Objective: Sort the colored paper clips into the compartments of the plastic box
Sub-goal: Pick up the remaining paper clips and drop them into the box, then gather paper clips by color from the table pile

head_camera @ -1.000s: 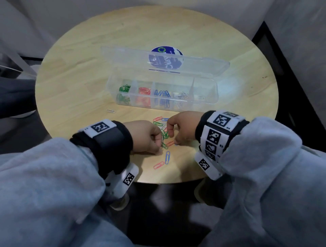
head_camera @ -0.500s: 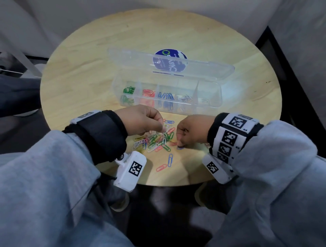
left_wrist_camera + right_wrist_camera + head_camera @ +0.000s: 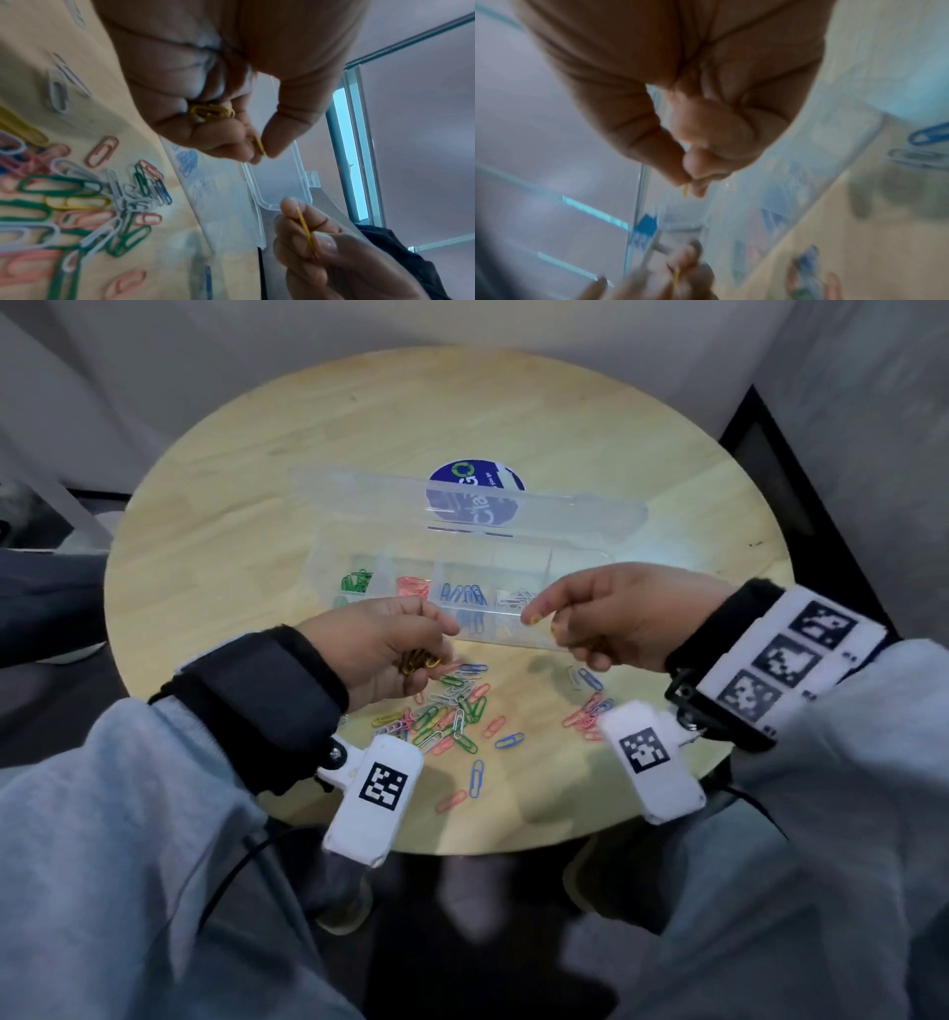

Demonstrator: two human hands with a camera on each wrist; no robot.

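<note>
Yellow clips (image 3: 418,660) bunched in your L hand (image 3: 380,649), fingers curled round them. R hand (image 3: 611,616) pinches one yellow clip (image 3: 534,618) over clear plastic box (image 3: 513,636). Mixed clip pile (image 3: 447,716) lies on wood table (image 3: 257,505), just before box.

Clips (image 3: 452,716) on the pale wood table (image 3: 215,516) were green, pink, blue, white and yellow. The clear box (image 3: 462,588) held green, pink, blue and white groups (one colour each). Both hands pinched yellow clips (image 3: 212,112).
</note>
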